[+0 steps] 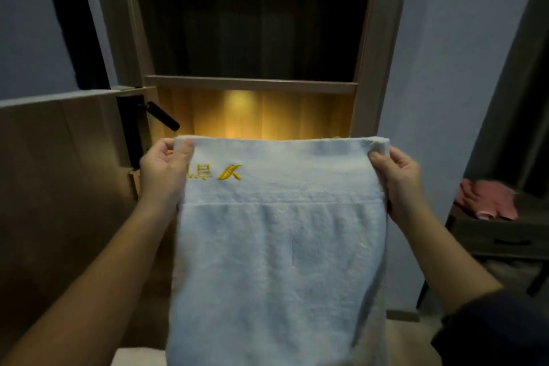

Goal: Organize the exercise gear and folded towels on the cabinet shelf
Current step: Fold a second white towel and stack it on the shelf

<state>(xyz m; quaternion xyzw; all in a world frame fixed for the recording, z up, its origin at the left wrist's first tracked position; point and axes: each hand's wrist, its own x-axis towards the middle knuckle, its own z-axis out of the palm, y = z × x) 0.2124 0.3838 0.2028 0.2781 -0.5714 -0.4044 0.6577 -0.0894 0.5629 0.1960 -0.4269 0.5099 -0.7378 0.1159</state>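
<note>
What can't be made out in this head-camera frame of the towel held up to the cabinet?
All in the head view:
The floor of the lit shelf is hidden behind the white towel, so any gear there is unseen.
The upper compartment is too dark to show its contents.
The left part of the gold embroidery is covered by the left hand.
The towel's lower end is cut off by the bottom edge.
The pink cloth is blurred and unidentifiable.

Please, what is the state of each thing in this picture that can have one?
white towel, held up by its top corners, hanging down.
left hand, pinches the towel's top left corner.
right hand, pinches the towel's top right corner.
cabinet shelf, lit warmly.
pink cloth, lying crumpled on the side table.
</note>
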